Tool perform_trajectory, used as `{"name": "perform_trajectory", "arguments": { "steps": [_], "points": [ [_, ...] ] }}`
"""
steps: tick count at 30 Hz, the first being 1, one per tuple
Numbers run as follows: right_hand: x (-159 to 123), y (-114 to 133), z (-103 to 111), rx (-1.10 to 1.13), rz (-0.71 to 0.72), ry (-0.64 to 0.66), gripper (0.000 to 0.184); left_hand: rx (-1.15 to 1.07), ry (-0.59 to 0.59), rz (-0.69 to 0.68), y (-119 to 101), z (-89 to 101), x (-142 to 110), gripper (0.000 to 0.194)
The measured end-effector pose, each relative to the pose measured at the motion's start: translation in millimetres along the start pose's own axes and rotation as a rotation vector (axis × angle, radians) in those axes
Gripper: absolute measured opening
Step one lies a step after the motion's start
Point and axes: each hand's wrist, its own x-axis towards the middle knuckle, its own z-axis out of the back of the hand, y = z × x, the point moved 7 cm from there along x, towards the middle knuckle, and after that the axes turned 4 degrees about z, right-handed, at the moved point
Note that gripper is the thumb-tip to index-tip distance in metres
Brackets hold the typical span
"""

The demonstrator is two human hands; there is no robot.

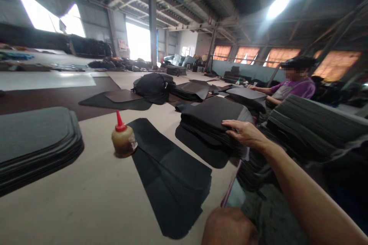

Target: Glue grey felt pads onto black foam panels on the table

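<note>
My right hand [244,133] reaches out with its fingers extended over the near right edge of a stack of dark, round-cornered fabric pieces [211,113]. The fingertips touch the top of that stack. Low in the view, my left hand [228,226] is closed by the table's edge; its fingers are turned from sight, and whatever they hold is hidden. Long dark fabric strips [172,172] lie overlapped and fanned on the table. Beside them stands a squat glue bottle [123,139] with a red pointed nozzle and brownish contents.
A thick stack of grey-black panels [37,134] occupies the table's left side. Farther back lie a black bundle [153,87] and flat dark pieces [120,99]. On the right, tall fabric piles [319,126] stand close to my arm. A co-worker in purple [301,86] sits beyond.
</note>
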Motion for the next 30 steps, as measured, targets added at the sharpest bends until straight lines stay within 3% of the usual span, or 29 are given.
{"name": "perform_trajectory", "arguments": {
  "steps": [7, 14, 20, 26, 30],
  "points": [
    [1.7, -4.7, 0.0, -0.048, 0.007, 0.019, 0.055, -0.011, -0.030, -0.014, -1.3, 0.3, -0.8, 0.030],
    [6.6, -1.5, -1.1, -0.129, -0.129, -0.069, 0.040, 0.012, -0.065, -0.019, 1.8, 0.8, 2.3, 0.030],
    [14.3, -16.4, 2.6, -0.073, -0.161, -0.026, 0.033, -0.028, -0.051, -0.014, 4.1, -1.2, 3.8, 0.031],
    [4.5, -16.7, 5.1, 0.134, -0.059, 0.134, 0.075, -0.067, -0.022, 0.014, 1.1, 2.9, 0.1, 0.031],
    [-0.7, -10.7, 4.9, 0.213, -0.002, 0.236, 0.088, -0.099, -0.055, 0.009, 2.2, 4.4, -1.5, 0.031]
  ]
}}
